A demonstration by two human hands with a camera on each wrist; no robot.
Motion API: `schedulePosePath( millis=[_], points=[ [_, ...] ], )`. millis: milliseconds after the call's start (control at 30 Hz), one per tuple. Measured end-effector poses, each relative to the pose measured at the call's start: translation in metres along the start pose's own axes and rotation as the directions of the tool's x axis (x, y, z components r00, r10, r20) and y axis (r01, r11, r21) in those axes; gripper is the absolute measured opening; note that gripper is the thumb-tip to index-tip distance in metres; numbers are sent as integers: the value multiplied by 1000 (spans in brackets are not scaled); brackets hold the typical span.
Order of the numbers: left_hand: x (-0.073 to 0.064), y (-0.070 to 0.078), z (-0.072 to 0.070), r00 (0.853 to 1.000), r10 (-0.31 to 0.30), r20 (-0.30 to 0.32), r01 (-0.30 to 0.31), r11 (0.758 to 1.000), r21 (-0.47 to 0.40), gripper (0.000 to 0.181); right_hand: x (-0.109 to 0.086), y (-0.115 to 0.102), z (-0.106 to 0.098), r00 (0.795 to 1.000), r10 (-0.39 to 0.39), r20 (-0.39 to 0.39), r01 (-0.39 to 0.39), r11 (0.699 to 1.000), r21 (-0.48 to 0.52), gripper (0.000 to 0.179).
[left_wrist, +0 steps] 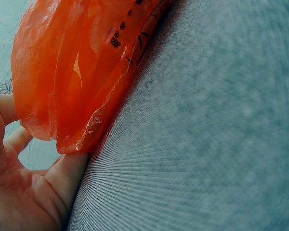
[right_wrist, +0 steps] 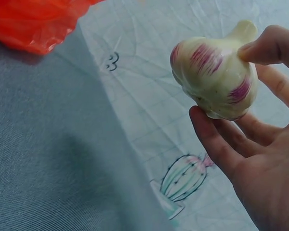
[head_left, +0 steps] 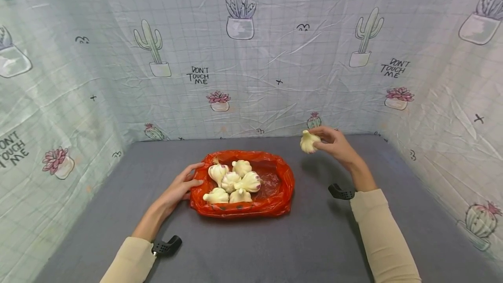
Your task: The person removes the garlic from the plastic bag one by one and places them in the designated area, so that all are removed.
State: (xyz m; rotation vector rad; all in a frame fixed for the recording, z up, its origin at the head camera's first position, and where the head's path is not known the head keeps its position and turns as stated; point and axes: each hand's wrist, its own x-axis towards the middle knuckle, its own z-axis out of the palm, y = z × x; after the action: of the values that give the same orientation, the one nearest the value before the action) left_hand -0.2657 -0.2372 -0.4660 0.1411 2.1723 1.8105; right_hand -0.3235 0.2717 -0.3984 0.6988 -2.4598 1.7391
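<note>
A red plastic bag [head_left: 288,182] lies with its mouth spread wide on the table, several white garlic bulbs [head_left: 229,181] bunched toward its left side. At the bag's left end, my left hand [head_left: 178,191] holds the rim. The left wrist view has this hand [left_wrist: 29,192] against the crinkled red plastic [left_wrist: 62,72]. Up and to the right of the bag, my right hand [head_left: 334,144] pinches one garlic bulb [head_left: 309,142] above the table. Purple streaks mark that bulb [right_wrist: 214,72] in the right wrist view, with the thumb near its stem and fingertips beneath.
The grey table [head_left: 251,248] meets a pale curtain [head_left: 251,91] printed with cacti and potted plants, which stands behind and on both sides. Each wrist carries a black camera mount [head_left: 168,246]. Inside the bag, the right part shows bare plastic.
</note>
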Motion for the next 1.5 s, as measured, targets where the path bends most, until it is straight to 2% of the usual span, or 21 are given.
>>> schedulePosePath(
  millis=[400, 667, 967, 1133, 1400, 1500],
  points=[
    [-3, -1, -2, 1000, 0, -3, 0, 1000, -5, 63, 1, 24, 5, 993, 114, -33, -114, 993, 1, 46],
    [-4, -1, -2, 1000, 2, -8, -2, 1000, -7, 62, 4, 36, 10, 991, 130, -32, -130, 991, 16, 47],
    [-5, 2, 1, 1000, 5, -13, -5, 1000, 0, 62, 5, 45, 14, 987, 142, -80, -144, 989, -19, 47],
    [-6, 2, 2, 1000, 7, -18, -7, 1000, -5, 62, 4, 49, 15, 985, 156, -78, -162, 984, -70, 48],
    [-3, 2, 2, 999, -9, -48, 7, 999, -38, 58, 1, 53, 15, 986, 148, -81, -155, 985, -82, 47],
    [-2, 1, 1, 999, 2, -46, -5, 999, -45, 58, 1, 55, 16, 986, 143, -81, -151, 983, -102, 46]
  ],
)
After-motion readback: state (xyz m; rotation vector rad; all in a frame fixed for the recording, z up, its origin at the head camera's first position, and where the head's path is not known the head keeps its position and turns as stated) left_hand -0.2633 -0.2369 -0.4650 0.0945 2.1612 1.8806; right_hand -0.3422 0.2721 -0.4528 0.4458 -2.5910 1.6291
